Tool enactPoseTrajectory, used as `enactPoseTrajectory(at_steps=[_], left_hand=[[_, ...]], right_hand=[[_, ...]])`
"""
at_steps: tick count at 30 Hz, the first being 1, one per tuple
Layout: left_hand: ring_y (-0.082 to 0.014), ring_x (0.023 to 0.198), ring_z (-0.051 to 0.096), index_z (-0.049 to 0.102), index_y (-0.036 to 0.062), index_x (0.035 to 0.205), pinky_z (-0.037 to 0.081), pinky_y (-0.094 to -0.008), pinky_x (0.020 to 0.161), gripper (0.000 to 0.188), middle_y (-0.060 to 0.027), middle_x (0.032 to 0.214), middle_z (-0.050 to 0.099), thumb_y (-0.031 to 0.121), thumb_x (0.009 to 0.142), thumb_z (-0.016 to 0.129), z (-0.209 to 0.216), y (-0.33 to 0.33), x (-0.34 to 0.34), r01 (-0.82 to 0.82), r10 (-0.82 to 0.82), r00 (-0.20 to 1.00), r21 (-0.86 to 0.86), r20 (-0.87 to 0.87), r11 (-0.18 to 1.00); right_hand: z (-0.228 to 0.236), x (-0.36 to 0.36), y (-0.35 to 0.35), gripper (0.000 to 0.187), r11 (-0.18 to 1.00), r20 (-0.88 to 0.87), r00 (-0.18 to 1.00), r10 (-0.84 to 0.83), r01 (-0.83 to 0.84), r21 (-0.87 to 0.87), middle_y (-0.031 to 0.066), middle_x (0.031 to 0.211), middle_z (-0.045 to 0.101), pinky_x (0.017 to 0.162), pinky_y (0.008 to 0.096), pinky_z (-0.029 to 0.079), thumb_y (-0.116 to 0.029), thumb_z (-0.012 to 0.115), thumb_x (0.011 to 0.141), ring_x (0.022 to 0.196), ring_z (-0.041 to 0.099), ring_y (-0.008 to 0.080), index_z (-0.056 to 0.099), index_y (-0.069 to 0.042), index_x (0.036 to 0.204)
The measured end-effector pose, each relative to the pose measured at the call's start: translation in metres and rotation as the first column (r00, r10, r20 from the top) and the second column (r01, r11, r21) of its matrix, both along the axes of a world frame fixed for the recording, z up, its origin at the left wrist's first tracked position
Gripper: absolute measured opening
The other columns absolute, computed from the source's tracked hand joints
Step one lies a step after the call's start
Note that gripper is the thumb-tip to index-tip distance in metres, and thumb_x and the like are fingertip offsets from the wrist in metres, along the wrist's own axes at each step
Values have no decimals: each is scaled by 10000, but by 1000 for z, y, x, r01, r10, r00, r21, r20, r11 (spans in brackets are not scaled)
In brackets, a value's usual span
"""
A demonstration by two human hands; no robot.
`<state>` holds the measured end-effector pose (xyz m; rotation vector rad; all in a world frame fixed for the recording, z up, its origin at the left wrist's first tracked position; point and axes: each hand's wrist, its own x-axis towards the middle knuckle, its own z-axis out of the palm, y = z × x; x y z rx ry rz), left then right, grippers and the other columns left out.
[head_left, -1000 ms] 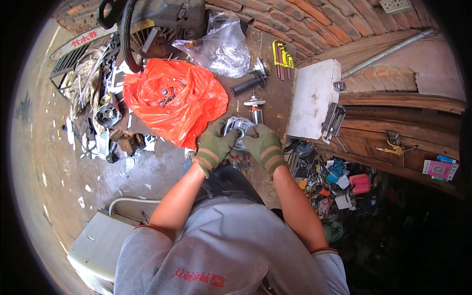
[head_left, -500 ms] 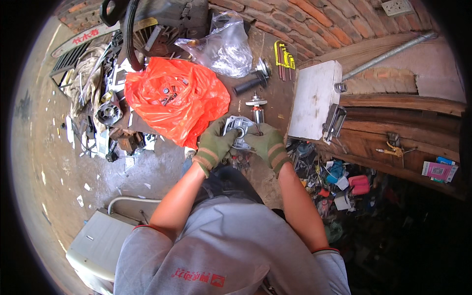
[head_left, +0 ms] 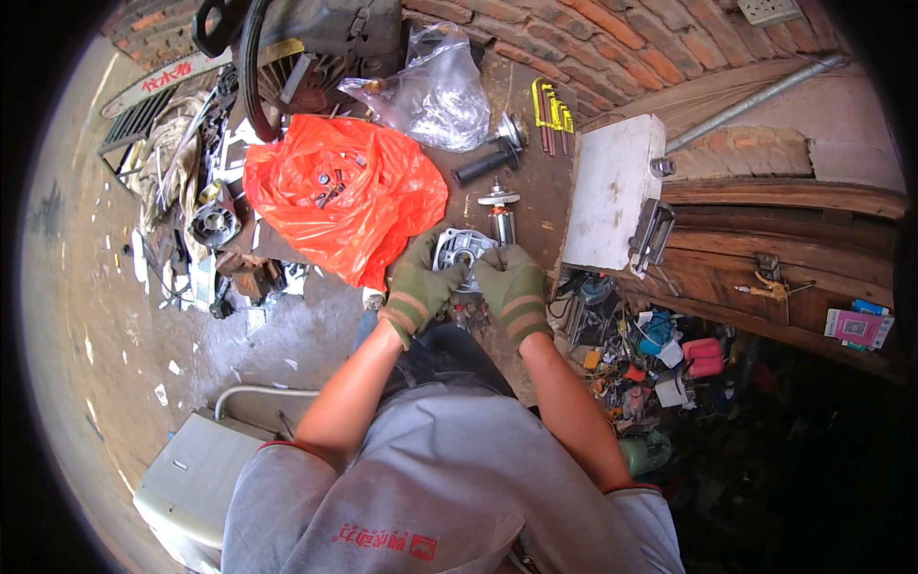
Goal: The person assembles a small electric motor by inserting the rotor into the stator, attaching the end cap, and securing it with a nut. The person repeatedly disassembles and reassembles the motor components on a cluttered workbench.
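Both my hands wear green work gloves with tan-striped cuffs. My left hand [head_left: 419, 284] grips the left side of a silver-grey metal housing [head_left: 463, 243] that has a round opening. My right hand [head_left: 513, 287] is closed over the housing's right side, with fingertips at the opening; whatever lies in those fingers is hidden. Just beyond my right hand stands a motor armature [head_left: 502, 223] with copper windings, topped by a pale toothed or finned wheel [head_left: 498, 196]. A black side handle [head_left: 485, 165] lies further back.
An orange-red plastic bag [head_left: 402, 187] holding small parts lies to the left, a clear plastic bag [head_left: 445, 105] behind it. Yellow-held hex keys [head_left: 555, 110] lie near the brick wall. A white board [head_left: 612, 196] stands at the right. Clutter [head_left: 660, 354] covers the lower right; a chainsaw bar [head_left: 163, 81] is far left.
My right hand has moved left, onto the housing's opening. A thin reddish-brown rod seen at its fingers before is now hidden. My left hand has barely shifted.
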<state>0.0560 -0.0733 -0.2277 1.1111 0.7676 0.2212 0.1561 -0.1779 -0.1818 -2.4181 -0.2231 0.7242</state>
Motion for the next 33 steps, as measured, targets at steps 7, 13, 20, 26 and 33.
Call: enactPoseTrajectory(at_steps=[7,13,20,26,33], left_hand=[[-90,847,652,528,1,1437,551,-244,698,590,-70,1127,708,26,889,745,15,1,-4,2,-3,1000,-61,-8,998],[-98,935,662,548,5,1426,570,-257,789,560,-59,1154,709,3,896,728,16,-2,-2,-13,12,999,-24,-35,1000],[-103,922,672,596,-10,1362,573,-259,772,465,-64,1122,719,14,915,723,14,0,0,-61,57,998,-104,-40,993],[-72,775,657,649,6,1252,547,-240,642,326,-44,962,731,99,950,728,-2,2,3,-119,119,993,-80,-8,990],[-63,871,647,635,-7,1285,556,-255,753,303,-23,1034,719,151,1027,649,14,20,-6,-64,57,998,-266,-32,962]], right_hand=[[6,-1,7,311,993,42,999,-30,34,-111,199,921,760,829,434,575,-316,743,820,910,747,363,752,-36,956],[25,7,16,404,971,95,993,73,-49,-236,238,920,753,828,441,581,-408,782,777,911,747,389,763,-23,899],[35,13,25,515,958,33,994,101,-89,-272,264,932,745,842,452,574,-456,797,746,925,737,410,754,21,935],[3,24,11,447,997,-138,989,53,-59,-40,181,825,736,701,414,567,-422,790,798,742,719,313,737,10,899],[31,38,-3,302,900,-558,804,-206,380,215,0,665,560,450,276,387,-342,701,959,499,472,91,703,-42,986]])
